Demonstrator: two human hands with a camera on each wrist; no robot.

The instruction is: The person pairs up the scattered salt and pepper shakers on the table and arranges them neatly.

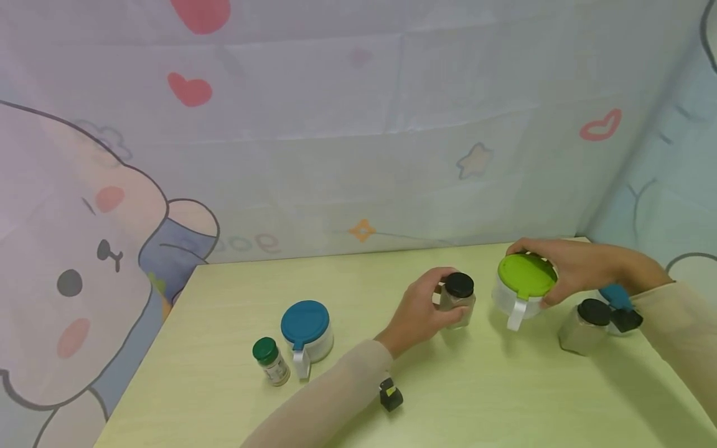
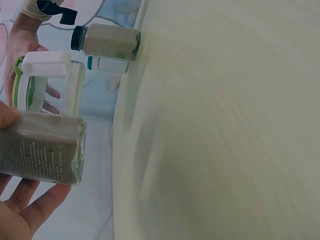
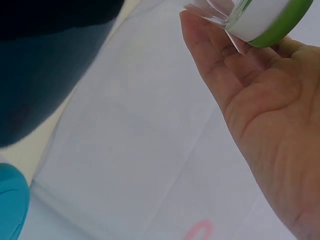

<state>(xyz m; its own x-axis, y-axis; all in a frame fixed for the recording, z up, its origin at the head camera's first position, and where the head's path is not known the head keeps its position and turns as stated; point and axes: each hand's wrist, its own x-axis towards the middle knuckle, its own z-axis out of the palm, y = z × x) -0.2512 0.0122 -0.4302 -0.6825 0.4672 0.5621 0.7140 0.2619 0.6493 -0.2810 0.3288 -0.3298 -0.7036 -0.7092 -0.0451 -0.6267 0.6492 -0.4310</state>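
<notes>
My left hand (image 1: 417, 311) grips a clear spice jar (image 1: 457, 305) with a black lid, its thumb on the near side. In the left wrist view that spice jar (image 2: 42, 147) is tilted and its base is off the table. My right hand (image 1: 582, 264) holds a clear seasoning pot (image 1: 506, 300) with a green lid and white handle, fingers and thumb spread round its sides. The left wrist view shows the seasoning pot (image 2: 75, 90) raised too, beyond the jar. Its green rim (image 3: 282, 25) shows at the top of the right wrist view.
A second black-lidded jar (image 1: 582, 330) stands under the right forearm, with a blue-lidded pot (image 1: 616, 295) partly hidden behind it. Further left are another blue-lidded pot (image 1: 308, 330) and a small green-capped shaker (image 1: 271, 361). A printed cloth (image 1: 336, 155) hangs behind the table (image 1: 476, 398).
</notes>
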